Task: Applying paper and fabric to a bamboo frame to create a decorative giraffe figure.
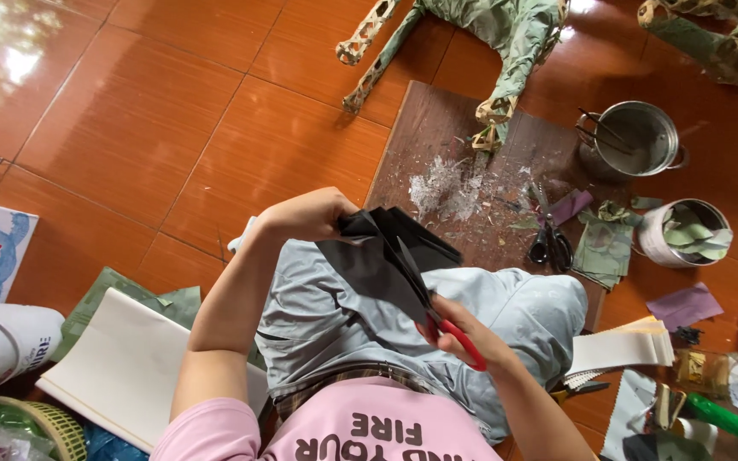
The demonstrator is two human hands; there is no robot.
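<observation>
Looking down from our head, we sat on a glossy orange tiled floor (172,128) with our grey-trousered lap filling the middle of the view. Beyond our knees lay a dark wooden board (437,128) littered with pale scraps, and a paper-covered animal frame (514,34) stood at its far edge. Our left hand (309,213) pinched the upper corner of a folded black paper sheet (386,256) held above our lap. Our right hand (463,329) was curled tightly around red-handled scissors (459,337), whose blades met the sheet's lower edge. We judged the cutting of the black sheet to be under way; the next snip seemed to call for steady tension from the pinching hand. Black scissors (550,243) rested on the board, near a metal pot (634,137) and a white cup (685,232) of green pieces.
</observation>
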